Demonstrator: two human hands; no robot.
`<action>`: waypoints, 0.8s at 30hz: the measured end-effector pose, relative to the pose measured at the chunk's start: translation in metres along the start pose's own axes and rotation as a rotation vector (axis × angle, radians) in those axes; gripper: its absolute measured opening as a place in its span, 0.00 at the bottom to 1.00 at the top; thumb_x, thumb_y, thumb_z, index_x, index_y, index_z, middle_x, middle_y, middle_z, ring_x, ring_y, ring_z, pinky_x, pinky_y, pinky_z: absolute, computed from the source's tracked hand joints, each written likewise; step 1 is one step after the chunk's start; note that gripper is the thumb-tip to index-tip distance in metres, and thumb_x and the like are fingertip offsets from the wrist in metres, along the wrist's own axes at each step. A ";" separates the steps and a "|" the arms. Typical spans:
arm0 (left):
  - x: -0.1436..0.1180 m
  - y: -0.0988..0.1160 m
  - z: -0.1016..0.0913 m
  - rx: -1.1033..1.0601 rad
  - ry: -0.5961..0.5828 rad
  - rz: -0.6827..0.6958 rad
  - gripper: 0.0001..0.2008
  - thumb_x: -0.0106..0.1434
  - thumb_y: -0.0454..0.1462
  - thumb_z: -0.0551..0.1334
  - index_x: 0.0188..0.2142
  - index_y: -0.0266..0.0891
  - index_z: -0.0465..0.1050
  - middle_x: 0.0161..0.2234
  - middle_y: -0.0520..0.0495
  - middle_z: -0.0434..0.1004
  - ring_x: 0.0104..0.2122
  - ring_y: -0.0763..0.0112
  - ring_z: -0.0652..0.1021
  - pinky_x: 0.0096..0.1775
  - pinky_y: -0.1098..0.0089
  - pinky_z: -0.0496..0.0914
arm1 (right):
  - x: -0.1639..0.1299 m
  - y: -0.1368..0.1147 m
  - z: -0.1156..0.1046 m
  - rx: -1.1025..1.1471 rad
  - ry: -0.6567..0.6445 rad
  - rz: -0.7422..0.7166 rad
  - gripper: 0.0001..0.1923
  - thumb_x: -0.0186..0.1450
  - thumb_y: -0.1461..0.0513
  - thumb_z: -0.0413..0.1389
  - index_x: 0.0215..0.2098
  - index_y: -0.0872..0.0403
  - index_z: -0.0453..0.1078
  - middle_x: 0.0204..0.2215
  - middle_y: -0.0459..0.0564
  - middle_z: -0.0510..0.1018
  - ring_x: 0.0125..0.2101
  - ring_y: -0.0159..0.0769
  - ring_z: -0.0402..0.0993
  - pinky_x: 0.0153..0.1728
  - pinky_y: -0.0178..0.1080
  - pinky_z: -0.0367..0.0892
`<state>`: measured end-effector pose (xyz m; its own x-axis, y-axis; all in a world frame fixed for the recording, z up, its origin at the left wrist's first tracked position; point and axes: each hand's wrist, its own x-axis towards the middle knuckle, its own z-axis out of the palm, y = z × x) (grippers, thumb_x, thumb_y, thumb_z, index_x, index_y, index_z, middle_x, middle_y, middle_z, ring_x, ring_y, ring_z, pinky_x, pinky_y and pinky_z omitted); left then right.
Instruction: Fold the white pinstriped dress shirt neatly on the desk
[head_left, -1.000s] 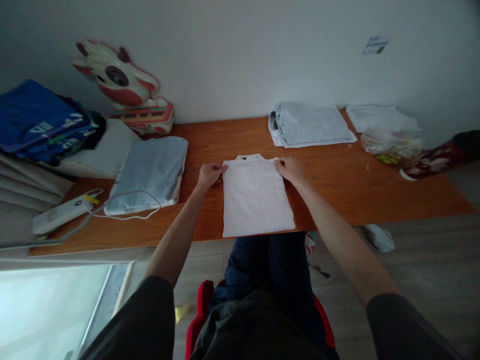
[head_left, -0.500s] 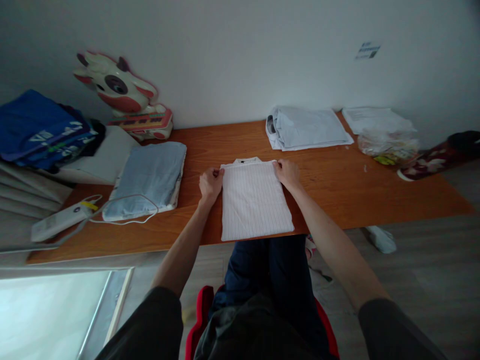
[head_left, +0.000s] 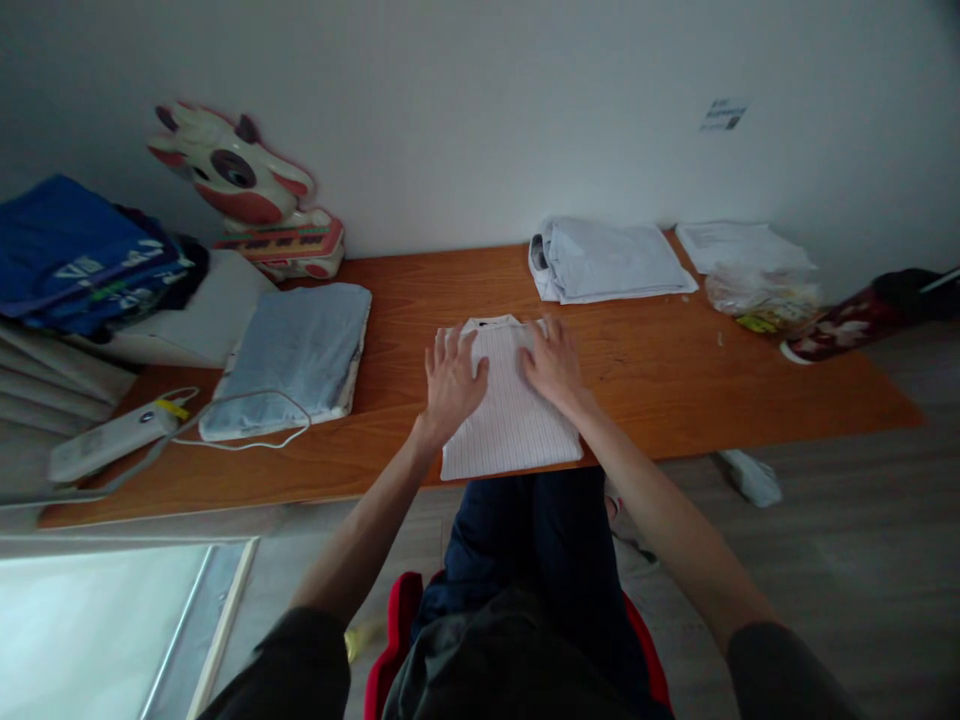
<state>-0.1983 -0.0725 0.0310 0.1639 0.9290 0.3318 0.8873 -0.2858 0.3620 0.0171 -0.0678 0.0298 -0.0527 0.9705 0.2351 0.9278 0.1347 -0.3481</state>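
A white shirt with thin stripes (head_left: 508, 425) lies folded into a rectangle at the table's front edge, its collar at the far end. My left hand (head_left: 453, 382) rests on the shirt's upper left part, palm down with fingers spread. On the upper right part lies my right hand (head_left: 553, 366), also palm down, its fingers stretched out toward the collar. Neither hand grips the cloth. Both palms hide parts of the shirt's upper corners.
On the wooden table (head_left: 390, 400), folded blue-grey cloth (head_left: 296, 355) lies left under a white cable, near a power strip (head_left: 112, 445) and a cow toy keyboard (head_left: 247, 200). Folded light-grey clothing (head_left: 611, 260), a plastic bag (head_left: 761, 295) and a dark red bottle (head_left: 847, 325) are at the right.
Both hands have let go of the shirt's upper corners and moved inward onto its top, fingers now spread flat. The shirt stays in place; the view has shifted slightly.
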 end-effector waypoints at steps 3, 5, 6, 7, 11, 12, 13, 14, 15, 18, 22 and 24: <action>-0.012 0.021 0.013 0.057 -0.112 0.042 0.30 0.77 0.45 0.52 0.76 0.46 0.59 0.80 0.43 0.50 0.79 0.41 0.43 0.74 0.32 0.36 | -0.015 -0.021 0.016 -0.050 -0.087 -0.097 0.31 0.79 0.53 0.45 0.78 0.46 0.56 0.81 0.50 0.43 0.78 0.69 0.36 0.73 0.72 0.39; -0.014 0.021 0.024 0.067 -0.166 -0.015 0.32 0.77 0.45 0.51 0.78 0.46 0.56 0.80 0.42 0.48 0.79 0.40 0.43 0.74 0.30 0.34 | -0.019 -0.025 0.028 -0.054 -0.137 -0.080 0.32 0.79 0.52 0.43 0.80 0.46 0.54 0.81 0.51 0.44 0.78 0.70 0.35 0.73 0.74 0.35; -0.014 0.018 0.028 0.063 -0.182 -0.039 0.33 0.77 0.46 0.51 0.78 0.46 0.54 0.80 0.42 0.48 0.79 0.40 0.44 0.74 0.31 0.35 | -0.020 -0.025 0.033 -0.052 -0.141 -0.071 0.33 0.80 0.52 0.42 0.80 0.46 0.52 0.81 0.51 0.44 0.78 0.69 0.35 0.73 0.73 0.34; -0.015 0.014 0.031 0.056 -0.188 -0.053 0.33 0.78 0.46 0.50 0.79 0.46 0.52 0.80 0.42 0.47 0.79 0.41 0.44 0.74 0.32 0.35 | -0.020 -0.024 0.037 -0.050 -0.134 -0.065 0.33 0.80 0.52 0.42 0.81 0.46 0.51 0.81 0.52 0.45 0.78 0.68 0.36 0.73 0.73 0.34; -0.016 0.006 0.035 0.056 -0.179 -0.048 0.33 0.78 0.47 0.49 0.80 0.47 0.50 0.80 0.44 0.45 0.79 0.44 0.43 0.75 0.34 0.36 | -0.019 -0.019 0.044 -0.053 -0.100 -0.069 0.33 0.80 0.50 0.42 0.81 0.45 0.51 0.81 0.51 0.46 0.78 0.68 0.37 0.73 0.73 0.36; -0.016 0.005 0.035 0.060 -0.179 -0.048 0.33 0.78 0.47 0.49 0.80 0.47 0.50 0.80 0.44 0.45 0.79 0.44 0.43 0.74 0.34 0.36 | -0.019 -0.018 0.043 -0.054 -0.102 -0.068 0.33 0.80 0.50 0.42 0.81 0.45 0.51 0.81 0.51 0.46 0.78 0.68 0.38 0.73 0.73 0.36; -0.016 0.006 0.035 0.062 -0.180 -0.048 0.33 0.79 0.47 0.48 0.80 0.47 0.50 0.81 0.44 0.44 0.79 0.43 0.43 0.74 0.33 0.37 | -0.019 -0.019 0.043 -0.053 -0.106 -0.065 0.33 0.80 0.50 0.42 0.81 0.45 0.51 0.81 0.51 0.46 0.78 0.68 0.37 0.73 0.74 0.36; -0.016 0.007 0.035 0.063 -0.182 -0.047 0.33 0.79 0.47 0.48 0.80 0.47 0.50 0.81 0.44 0.44 0.79 0.43 0.43 0.74 0.32 0.37 | -0.019 -0.019 0.042 -0.051 -0.111 -0.063 0.33 0.80 0.50 0.42 0.81 0.45 0.51 0.81 0.51 0.46 0.78 0.69 0.37 0.73 0.74 0.35; -0.016 0.007 0.035 0.062 -0.183 -0.048 0.33 0.79 0.47 0.49 0.80 0.47 0.50 0.81 0.43 0.44 0.79 0.42 0.44 0.74 0.31 0.38 | -0.019 -0.020 0.041 -0.049 -0.118 -0.060 0.33 0.80 0.50 0.42 0.81 0.45 0.50 0.81 0.50 0.45 0.78 0.69 0.36 0.72 0.75 0.35; -0.016 0.008 0.035 0.065 -0.185 -0.052 0.33 0.79 0.47 0.49 0.80 0.47 0.50 0.80 0.43 0.45 0.79 0.42 0.45 0.74 0.31 0.39 | -0.019 -0.021 0.040 -0.042 -0.137 -0.051 0.34 0.80 0.49 0.43 0.81 0.43 0.49 0.81 0.50 0.44 0.78 0.69 0.34 0.71 0.79 0.32; -0.016 0.006 0.034 0.084 -0.186 -0.055 0.33 0.79 0.48 0.49 0.80 0.49 0.49 0.80 0.45 0.45 0.79 0.45 0.46 0.74 0.34 0.41 | -0.019 -0.018 0.041 -0.030 -0.134 -0.055 0.34 0.79 0.49 0.43 0.81 0.43 0.48 0.81 0.49 0.44 0.78 0.69 0.33 0.71 0.79 0.33; -0.016 0.005 0.034 0.084 -0.191 -0.051 0.33 0.79 0.48 0.49 0.80 0.50 0.49 0.80 0.46 0.45 0.79 0.45 0.46 0.75 0.34 0.41 | -0.019 -0.017 0.043 -0.030 -0.119 -0.062 0.36 0.79 0.49 0.45 0.82 0.42 0.47 0.81 0.49 0.44 0.78 0.69 0.33 0.71 0.79 0.34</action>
<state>-0.1819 -0.0804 -0.0024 0.1898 0.9716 0.1412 0.9278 -0.2246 0.2979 -0.0134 -0.0800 -0.0073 -0.1523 0.9775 0.1457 0.9318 0.1912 -0.3086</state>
